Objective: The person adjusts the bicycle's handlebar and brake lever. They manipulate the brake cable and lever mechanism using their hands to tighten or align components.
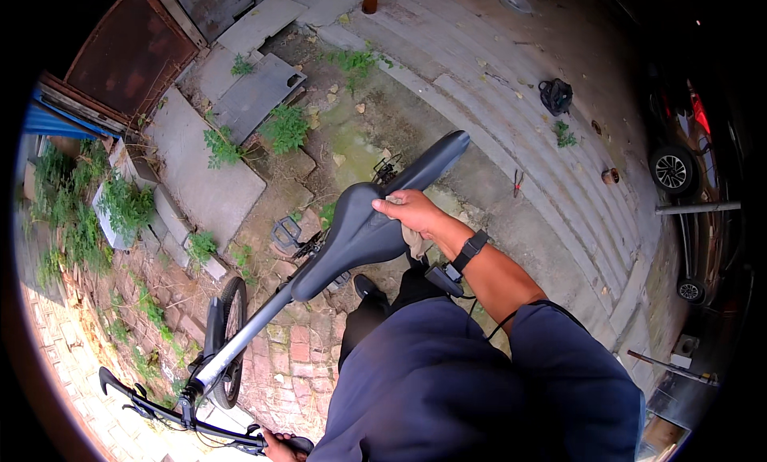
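- Evidently we have our right hand [415, 213] closed on a crumpled beige cloth [417, 244], thumb on top and fingers curled under, pressing it against the rear side of a smooth, matt black bicycle saddle [355, 232].
- That saddle lies just in front of our body, its broad end by our right hand and its narrow nose pointing to our left.
- Our left hand [280, 448], partly cut off at the lower edge, looks wrapped round the near end of a thin black handlebar [228, 436], seemingly steadying the bicycle.
- As we judge it, the wiping is under way: the cloth is on the saddle, whose top looks evenly dark, but we cannot tell which parts have been rubbed. The side under our palm is hidden.
- Along the bicycle, the silver-grey metal frame tube [244, 342], the long black mudguard [431, 162] and the black-tyred front wheel [234, 318] have no cloth on them; whether they are done or left, we cannot say.
- Farther off, red-handled pliers [518, 185] and a dark bundled bag [555, 97] lie on the grey concrete, apart from our work.
- Farthest right, a dark brown car [701, 160] is parked.
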### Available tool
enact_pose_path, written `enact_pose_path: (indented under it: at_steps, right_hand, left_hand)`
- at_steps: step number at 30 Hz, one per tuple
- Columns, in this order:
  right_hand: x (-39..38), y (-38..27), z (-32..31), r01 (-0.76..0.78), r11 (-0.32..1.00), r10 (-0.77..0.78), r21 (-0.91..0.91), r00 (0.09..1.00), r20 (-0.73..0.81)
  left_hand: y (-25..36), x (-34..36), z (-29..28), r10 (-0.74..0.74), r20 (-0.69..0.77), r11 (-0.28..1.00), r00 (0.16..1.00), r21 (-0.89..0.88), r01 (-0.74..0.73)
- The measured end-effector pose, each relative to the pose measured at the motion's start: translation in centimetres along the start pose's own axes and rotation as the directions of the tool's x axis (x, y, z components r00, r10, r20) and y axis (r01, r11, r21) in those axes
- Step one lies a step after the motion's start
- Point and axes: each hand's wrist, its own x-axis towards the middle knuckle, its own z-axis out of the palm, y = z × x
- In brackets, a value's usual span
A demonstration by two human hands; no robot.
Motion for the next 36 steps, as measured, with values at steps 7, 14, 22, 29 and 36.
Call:
enact_pose_path:
  at_steps: [7, 14, 22, 29, 36]
  right_hand:
    - [-3.9, 2.1, -7.5, 0.126, 0.987, -0.131, -0.099, 0.991, -0.042]
    - [-7.7, 2.4, -19.7, 0.089, 0.986, -0.094, -0.140, 0.995, -0.031]
    - [-9.2, -0.1, -33.4, 0.103, 0.982, -0.123, -0.156, 0.984, -0.129]
    - [-6.8, -2.0, -45.9, 0.134, 0.974, -0.167, -0.182, 0.969, -0.181]
    - [-3.5, -3.1, -60.2, 0.158, 0.978, -0.183, -0.137, 0.963, -0.196]
  left_hand:
    - [0.1, -5.6, 5.8, 0.022, 0.043, 0.997, 0.999, 0.070, -0.025]
    - [-2.2, -15.3, 16.0, 0.051, 0.119, 0.989, 0.992, 0.134, -0.067]
    - [-3.8, -24.7, 28.5, 0.066, 0.239, 0.975, 0.969, 0.192, -0.113]
    - [-5.5, -31.8, 37.4, 0.059, 0.296, 0.968, 0.953, 0.217, -0.128]
    - [-7.8, -41.2, 45.8, 0.016, 0.303, 0.971, 0.953, 0.222, -0.086]
